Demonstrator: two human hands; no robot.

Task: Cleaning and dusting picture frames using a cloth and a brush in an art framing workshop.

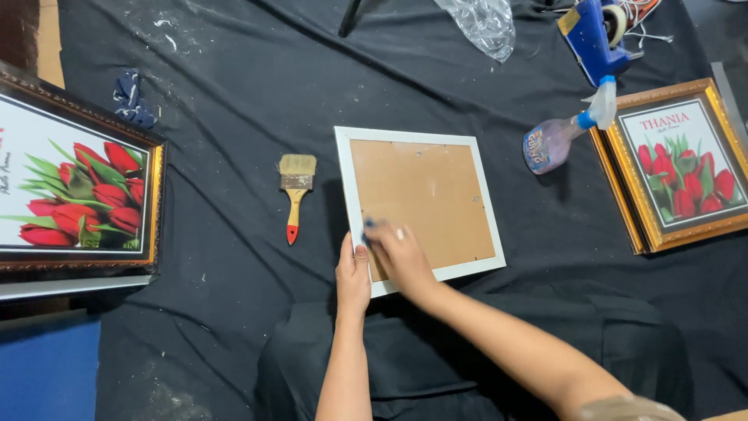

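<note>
A white picture frame (419,206) lies face down mid-surface, brown backing board up. The left hand (353,277) steadies its near-left edge, fingers pressed together. The right hand (401,253) pinches something small and dark blue (too small to tell what) against the backing's near-left corner, seemingly working the board. Going on calls for a firm hold. A paintbrush (296,187) lies left; a purple spray bottle (557,139) right, beside a gold-framed red tulip print (678,168).

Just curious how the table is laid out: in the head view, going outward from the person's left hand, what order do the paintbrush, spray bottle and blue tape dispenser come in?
1. Paintbrush, just left of the left hand.
2. Spray bottle, upper right.
3. Blue tape dispenser, far top right.
</note>
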